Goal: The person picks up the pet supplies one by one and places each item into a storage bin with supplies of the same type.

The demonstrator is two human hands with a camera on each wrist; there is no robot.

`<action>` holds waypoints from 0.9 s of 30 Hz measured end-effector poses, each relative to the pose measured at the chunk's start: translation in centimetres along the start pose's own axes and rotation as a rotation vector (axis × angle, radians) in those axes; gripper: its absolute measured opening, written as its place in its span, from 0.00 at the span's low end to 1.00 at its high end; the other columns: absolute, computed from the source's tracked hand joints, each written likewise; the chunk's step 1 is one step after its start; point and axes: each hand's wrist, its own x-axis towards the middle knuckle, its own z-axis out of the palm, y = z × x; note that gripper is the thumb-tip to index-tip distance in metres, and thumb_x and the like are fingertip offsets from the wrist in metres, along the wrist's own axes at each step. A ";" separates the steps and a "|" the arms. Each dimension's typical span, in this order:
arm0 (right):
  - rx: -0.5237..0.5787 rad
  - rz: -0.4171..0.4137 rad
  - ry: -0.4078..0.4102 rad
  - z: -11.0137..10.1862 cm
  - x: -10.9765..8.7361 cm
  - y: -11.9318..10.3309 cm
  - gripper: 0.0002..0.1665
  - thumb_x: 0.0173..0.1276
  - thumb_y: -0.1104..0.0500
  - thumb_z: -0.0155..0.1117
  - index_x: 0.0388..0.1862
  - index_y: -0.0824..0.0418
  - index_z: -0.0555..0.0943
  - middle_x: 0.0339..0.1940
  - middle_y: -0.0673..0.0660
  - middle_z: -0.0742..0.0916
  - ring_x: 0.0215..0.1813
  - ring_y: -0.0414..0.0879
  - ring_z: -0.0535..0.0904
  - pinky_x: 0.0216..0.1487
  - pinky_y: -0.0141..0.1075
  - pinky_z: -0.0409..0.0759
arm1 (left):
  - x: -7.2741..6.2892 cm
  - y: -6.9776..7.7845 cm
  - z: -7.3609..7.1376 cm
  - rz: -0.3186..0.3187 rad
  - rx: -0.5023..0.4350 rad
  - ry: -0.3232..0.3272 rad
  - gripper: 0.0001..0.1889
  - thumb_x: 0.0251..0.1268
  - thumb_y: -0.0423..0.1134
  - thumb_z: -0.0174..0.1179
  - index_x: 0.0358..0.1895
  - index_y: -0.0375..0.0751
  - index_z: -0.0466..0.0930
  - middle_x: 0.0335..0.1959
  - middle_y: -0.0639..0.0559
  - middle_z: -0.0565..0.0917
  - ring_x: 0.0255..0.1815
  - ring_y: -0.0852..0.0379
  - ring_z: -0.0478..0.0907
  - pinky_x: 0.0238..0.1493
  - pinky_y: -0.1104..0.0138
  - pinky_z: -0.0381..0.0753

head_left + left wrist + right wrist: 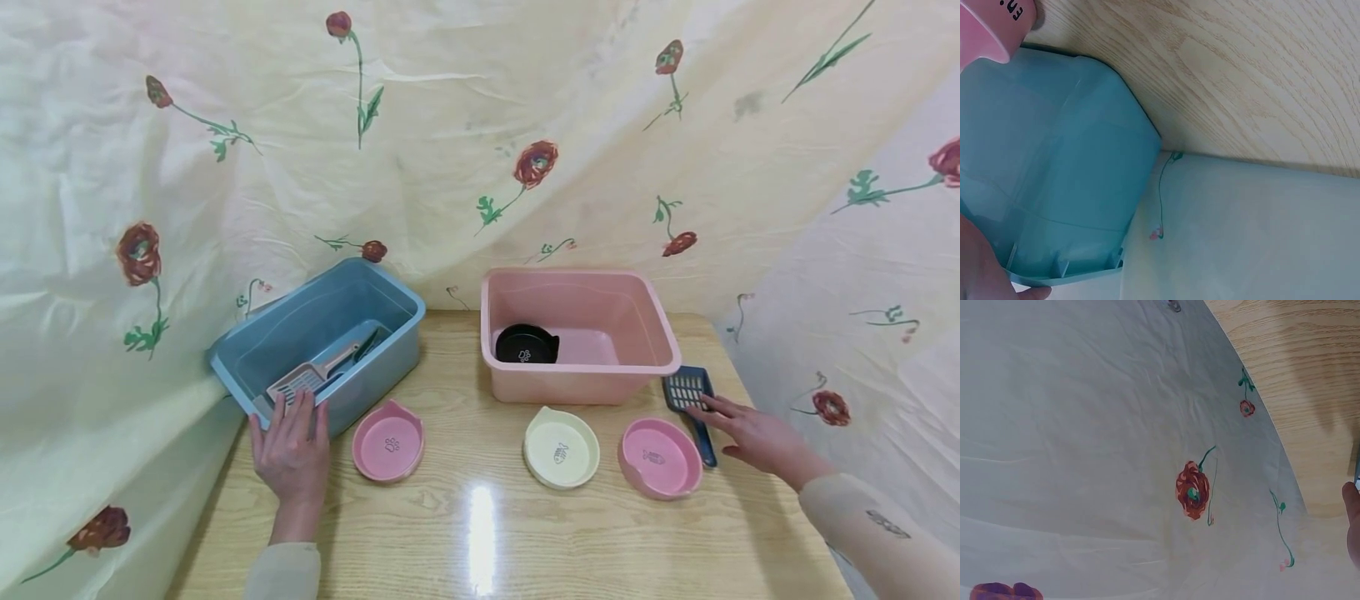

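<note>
A blue litter box (386,375) stands at the left, and a greyish-pink slotted litter scoop (333,360) lies inside it beside darker scoops. My left hand (291,450) is at its near rim, fingers reaching over the edge close to the pale scoop. The left wrist view shows the box's outer wall (1066,156), with part of the hand (982,269) at the rim. At the right, a dark blue litter scoop (703,437) lies on the table. Extended fingers of my right hand (765,437) overlap its slotted head. Only a fingertip (1352,506) shows in the right wrist view.
A pink litter box (577,387) holds a black bowl (527,343) at the back. In front stand a pink bowl (388,442), a cream bowl (561,450) and another pink bowl (660,458). Flowered cloth (420,167) hangs behind and along both sides of the wooden table (405,542).
</note>
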 end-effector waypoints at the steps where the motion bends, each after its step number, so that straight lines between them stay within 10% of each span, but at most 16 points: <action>1: 0.002 -0.003 -0.005 0.1 0.0 0.1 0.48 0.50 0.59 0.89 0.72 0.59 0.79 0.72 0.75 0.78 0.60 0.73 0.84 0.44 0.55 0.90 | 0.0 0.0 0.0 -0.001 0.000 -0.001 0.17 0.67 0.39 0.74 0.56 0.37 0.90 0.56 0.39 0.88 0.63 0.34 0.84 0.78 0.39 0.67; 27: 0.029 0.043 -0.017 1.0 1.1 0.3 0.39 0.53 0.49 0.87 0.63 0.62 0.86 0.67 0.75 0.83 0.69 0.74 0.78 0.59 0.65 0.83 | 0.0 0.2 -0.4 -0.016 0.022 -0.075 0.18 0.71 0.41 0.72 0.57 0.34 0.89 0.58 0.36 0.87 0.65 0.32 0.82 0.81 0.39 0.63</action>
